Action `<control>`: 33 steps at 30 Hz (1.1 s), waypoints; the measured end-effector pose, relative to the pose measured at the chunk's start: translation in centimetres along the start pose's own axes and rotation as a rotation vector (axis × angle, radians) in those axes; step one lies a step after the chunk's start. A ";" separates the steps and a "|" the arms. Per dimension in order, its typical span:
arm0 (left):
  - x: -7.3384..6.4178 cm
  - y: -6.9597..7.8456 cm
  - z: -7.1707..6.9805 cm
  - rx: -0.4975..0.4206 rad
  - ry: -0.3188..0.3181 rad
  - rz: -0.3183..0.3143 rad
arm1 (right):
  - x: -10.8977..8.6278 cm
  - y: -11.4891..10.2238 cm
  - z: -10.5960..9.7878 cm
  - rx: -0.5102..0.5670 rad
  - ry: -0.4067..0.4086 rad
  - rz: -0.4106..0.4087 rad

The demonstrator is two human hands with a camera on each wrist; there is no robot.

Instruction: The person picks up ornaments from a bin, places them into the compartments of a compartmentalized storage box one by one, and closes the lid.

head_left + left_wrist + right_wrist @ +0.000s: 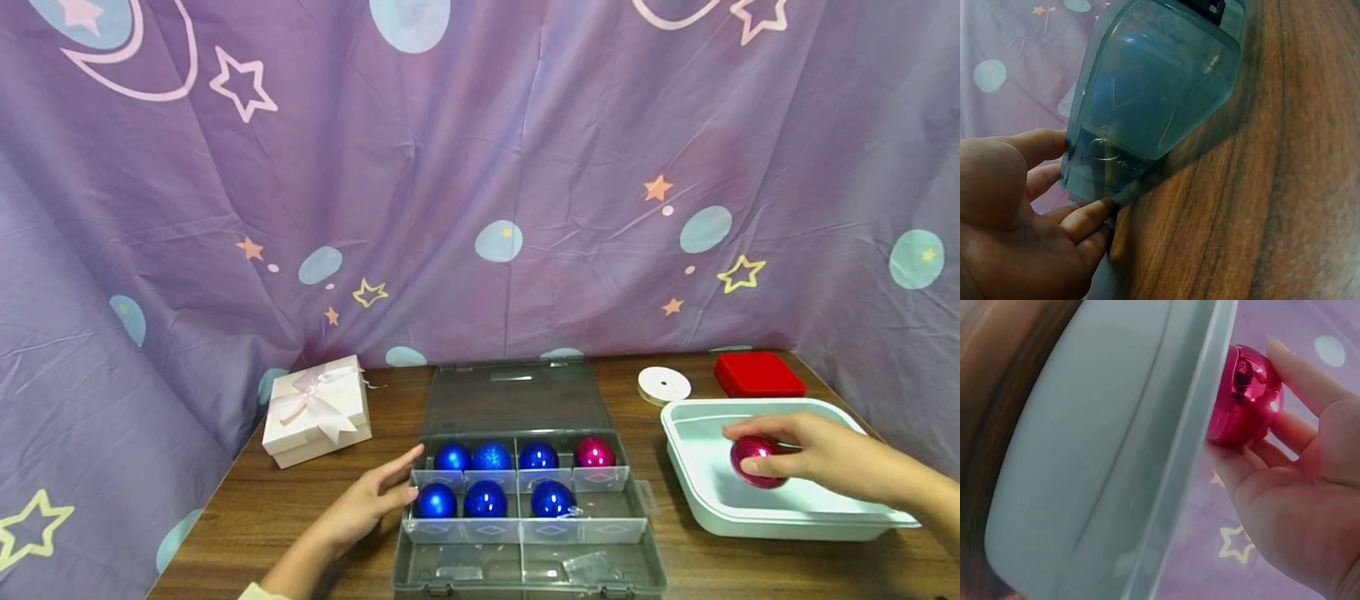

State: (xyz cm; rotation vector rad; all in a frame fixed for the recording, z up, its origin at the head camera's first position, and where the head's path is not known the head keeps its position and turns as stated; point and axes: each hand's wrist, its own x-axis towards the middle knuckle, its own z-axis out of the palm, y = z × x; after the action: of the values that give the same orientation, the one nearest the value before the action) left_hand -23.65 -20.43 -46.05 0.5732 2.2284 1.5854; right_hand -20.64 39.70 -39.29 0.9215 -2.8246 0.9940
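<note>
My right hand (813,458) grips a magenta Christmas ball (757,461) between thumb and fingers, over the pale mint tub (701,496). In the right wrist view the ball (1247,400) looks glossy, partly hidden behind the tub's rim. Fingers of my left hand (367,504) touch the left wall of a smoky clear compartment box (592,531), lid laid back; the left wrist view shows its side wall (1160,81) close up. Several blue balls (486,500) fill its back and middle rows, with one magenta ball (595,454) at back right.
Small clear plastic packets (592,568) lie in the box's front row. A white gift box with a ribbon bow (318,412) stands at left. Behind the tub are a white ribbon spool (663,384) and a red case (759,374). A purple curtain (450,167) hangs behind the table.
</note>
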 end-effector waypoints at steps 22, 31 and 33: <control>0.1 -0.3 0.0 -0.006 -0.007 0.020 | 3.3 -7.6 4.4 0.050 0.206 -0.039; 0.1 0.0 0.0 0.007 -0.007 0.040 | 5.0 -9.6 6.9 0.094 0.233 -0.024; 0.0 0.0 0.0 0.009 -0.005 0.041 | 5.2 -9.8 7.4 0.118 0.228 -0.023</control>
State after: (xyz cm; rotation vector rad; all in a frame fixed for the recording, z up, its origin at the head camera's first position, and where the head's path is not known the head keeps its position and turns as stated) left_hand -23.68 -20.37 -46.06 0.6293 2.2347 1.5928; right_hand -18.41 26.52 -38.63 0.7899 -2.5869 1.1907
